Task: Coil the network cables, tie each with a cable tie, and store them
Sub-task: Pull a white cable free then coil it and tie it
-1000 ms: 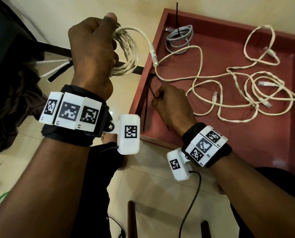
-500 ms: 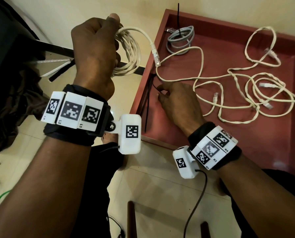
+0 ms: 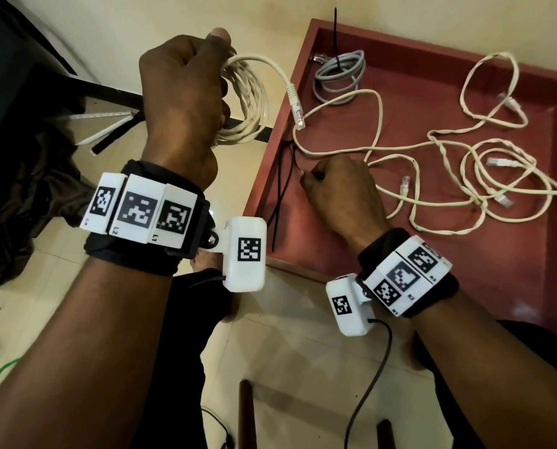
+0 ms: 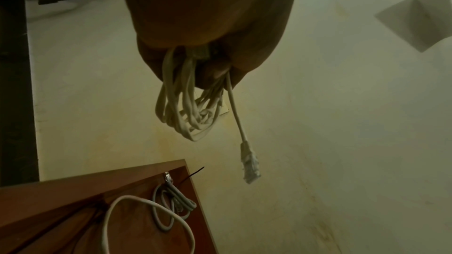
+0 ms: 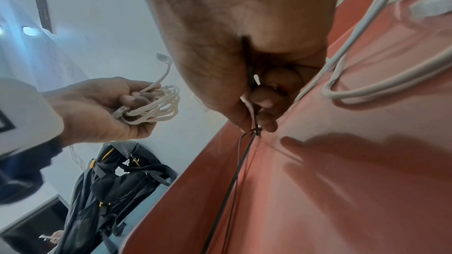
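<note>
- One white coil (image 3: 248,102) is wound and gripped in the left hand (image 3: 183,92), upper left of the head view, with its plug end (image 3: 296,108) dangling free.
- Right hand (image 3: 341,196) is down at the left edge of the red tray (image 3: 432,260), fingers (image 5: 263,99) pinched on a black cable tie (image 3: 282,189).
- So we're at the tying step: next I'd guess the tie gets lifted and looped round the coil.
- Gray bundle (image 3: 338,76), already tied, sits top of the tray; loose white cables (image 3: 465,176) sprawl to the right.
</note>
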